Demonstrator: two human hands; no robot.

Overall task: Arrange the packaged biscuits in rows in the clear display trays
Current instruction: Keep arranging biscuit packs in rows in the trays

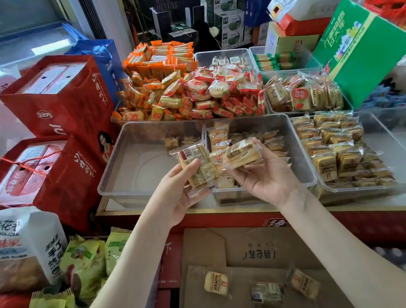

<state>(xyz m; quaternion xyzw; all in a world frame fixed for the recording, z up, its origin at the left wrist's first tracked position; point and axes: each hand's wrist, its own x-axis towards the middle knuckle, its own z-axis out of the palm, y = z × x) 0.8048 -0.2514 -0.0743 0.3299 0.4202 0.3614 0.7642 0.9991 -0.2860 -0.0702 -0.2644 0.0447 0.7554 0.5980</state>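
My left hand (176, 196) grips a small stack of biscuit packets (198, 166): clear crinkly wrap, pale yellow squares inside, barcode label facing up. My right hand (264, 179) pinches a single packet (242, 153) just beside the stack, thumb on top. Both are held over the near end of the middle tray (257, 123), where like packets lie loose. The left tray (134, 168) has a few packets at its far wall. The right tray (403, 153) is packed in rows. Three stray packets (215, 282) lie on cardboard (259, 237) near me.
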